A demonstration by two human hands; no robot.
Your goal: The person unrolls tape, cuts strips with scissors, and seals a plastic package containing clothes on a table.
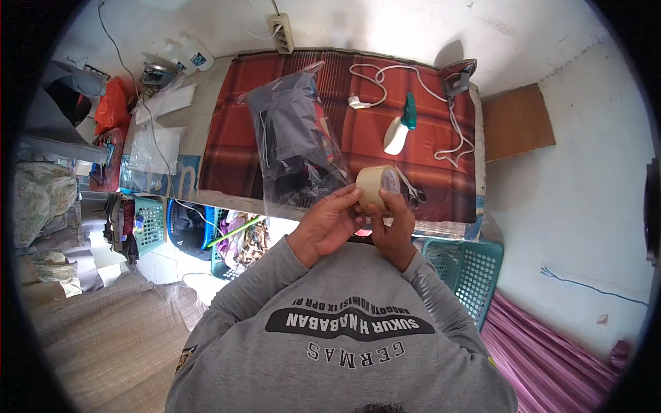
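Tape roll (370, 188): smooth, tan, cylindrical | right hand (394, 230): pinching it | left hand (329, 224): half-curled, touching, grip unclear

Grey long-sleeved fabric shirt (337, 344): chest print, inverted in view. Reads "ANGGOTA KOMISI IX DPR RI", "SUKUR H NABABAN" (on dark band), "GERMAS". Cream round tape roll (372, 188): core print too small to read.
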